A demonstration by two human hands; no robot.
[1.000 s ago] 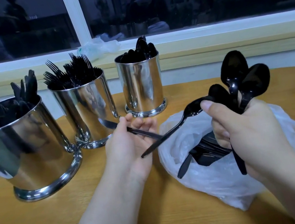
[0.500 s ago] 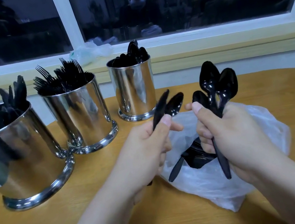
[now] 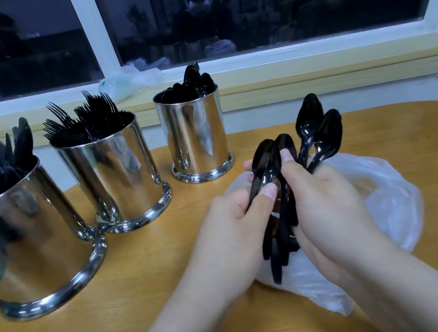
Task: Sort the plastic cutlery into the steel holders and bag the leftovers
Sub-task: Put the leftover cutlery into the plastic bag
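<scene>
— Several black spoons (image 3: 310, 132) are held together above the bag (image 3: 390, 200). Which hand has them?
— Both. The right hand (image 3: 323, 200) grasps the bundle, bowls pointing up. The left hand (image 3: 230, 222) pinches one spoon against that bundle with the thumb.
— Where is the bag?
— It lies on the table (image 3: 121, 314), under the hands.
— And the holders?
— Three stand in a row to the left. The spoon holder (image 3: 197, 140) is nearest the hands, the fork holder (image 3: 114, 178) is beside it, and the knife holder (image 3: 29, 243) is at the left edge, touching the fork holder at the base.
</scene>
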